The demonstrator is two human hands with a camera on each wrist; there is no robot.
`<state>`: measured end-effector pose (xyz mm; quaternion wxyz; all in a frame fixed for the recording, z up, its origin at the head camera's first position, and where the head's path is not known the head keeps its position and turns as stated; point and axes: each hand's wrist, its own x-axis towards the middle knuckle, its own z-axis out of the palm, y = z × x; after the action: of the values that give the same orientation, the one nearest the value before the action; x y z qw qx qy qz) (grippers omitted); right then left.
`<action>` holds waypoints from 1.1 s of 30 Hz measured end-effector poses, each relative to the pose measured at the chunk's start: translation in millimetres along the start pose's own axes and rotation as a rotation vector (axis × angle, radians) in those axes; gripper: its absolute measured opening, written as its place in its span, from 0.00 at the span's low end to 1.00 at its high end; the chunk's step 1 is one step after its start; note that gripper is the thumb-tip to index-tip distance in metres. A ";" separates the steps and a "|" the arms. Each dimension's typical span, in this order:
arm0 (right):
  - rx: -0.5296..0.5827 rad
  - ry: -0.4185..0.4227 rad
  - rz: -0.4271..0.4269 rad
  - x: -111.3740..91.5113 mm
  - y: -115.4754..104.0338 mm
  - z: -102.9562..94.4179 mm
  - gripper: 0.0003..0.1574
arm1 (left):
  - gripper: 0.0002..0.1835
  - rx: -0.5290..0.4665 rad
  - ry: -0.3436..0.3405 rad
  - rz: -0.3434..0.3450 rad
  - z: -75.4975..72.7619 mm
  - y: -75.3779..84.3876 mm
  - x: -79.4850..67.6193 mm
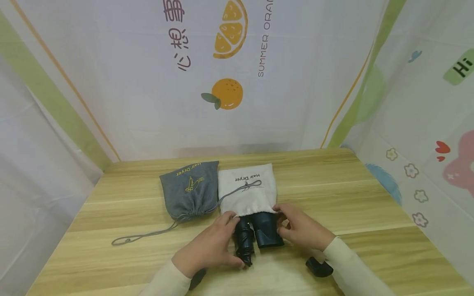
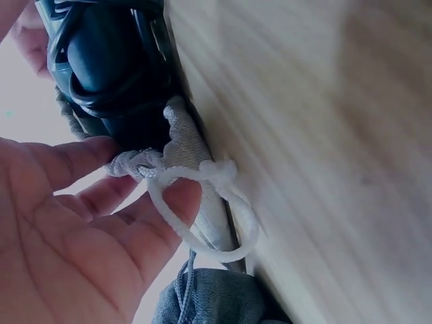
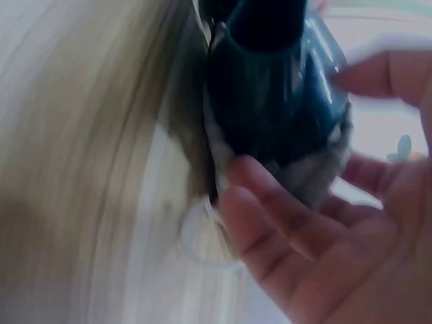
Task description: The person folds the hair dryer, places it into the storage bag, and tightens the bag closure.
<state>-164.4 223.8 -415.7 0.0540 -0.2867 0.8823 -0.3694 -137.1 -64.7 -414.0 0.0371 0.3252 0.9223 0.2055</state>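
A white drawstring bag (image 1: 237,203) printed "Hair Dryer" lies flat on the wooden table. Out of its mouth stick the dark nozzle (image 1: 266,232) of a hair dryer and its handle (image 1: 244,238), wrapped in black cord. My left hand (image 1: 209,246) holds the bag's left rim with its fingers, the thumb near the cord's lower end. In the left wrist view a white drawstring loop (image 2: 233,253) hangs by those fingers. At the rim's right side my right hand (image 1: 301,226) grips the cloth, thumb beside the nozzle. The bag hides the rest of the dryer.
A full grey drawstring bag (image 1: 190,193) with yellow print lies to the left, touching the white one. One of its grey cords (image 1: 237,191) crosses the white bag; another loop (image 1: 126,240) trails left. White printed curtains (image 1: 148,102) surround the table (image 1: 333,185).
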 end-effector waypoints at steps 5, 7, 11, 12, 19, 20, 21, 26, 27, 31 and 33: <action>-0.026 -0.093 0.015 -6.8 -0.5 -3.6 0.50 | 0.60 -0.009 0.013 -0.028 0.4 0.2 -1.6; -0.072 -0.092 0.011 -7.3 -1.3 -2.2 0.56 | 0.60 0.006 0.026 -0.036 0.8 0.6 -2.3; -0.188 -0.067 -0.020 -7.1 -2.5 2.5 0.62 | 0.57 0.035 0.041 -0.046 2.3 1.2 -3.9; -0.208 -0.056 -0.032 -6.9 -2.8 3.4 0.61 | 0.57 0.040 0.040 -0.049 2.4 1.4 -4.3; -0.256 -0.035 -0.032 -6.0 -4.3 5.0 0.58 | 0.55 0.044 0.043 -0.044 2.3 1.2 -3.9; -0.256 -0.037 -0.026 -5.8 -4.2 4.7 0.59 | 0.54 0.042 0.044 -0.043 2.1 1.0 -3.5; -0.257 -0.040 -0.021 -5.4 -4.3 4.1 0.59 | 0.53 0.037 0.046 -0.044 2.0 0.6 -2.7; -0.254 -0.042 0.003 -3.3 -4.8 3.4 0.58 | 0.46 0.019 0.057 -0.044 0.8 -0.1 -0.4; -0.255 -0.041 0.008 -2.9 -5.1 3.7 0.58 | 0.46 0.016 0.057 -0.042 0.7 0.1 -0.4; -0.253 -0.033 0.021 -2.1 -6.7 5.0 0.59 | 0.45 0.014 0.054 -0.020 1.2 0.4 -1.2; -0.253 -0.032 0.028 -2.1 -7.3 5.5 0.59 | 0.44 0.016 0.054 -0.012 2.0 0.1 -1.4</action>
<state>-157.6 217.4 -414.9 0.0368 -0.2848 0.9247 -0.2498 -135.6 -64.8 -415.8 0.0109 0.3144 0.9265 0.2066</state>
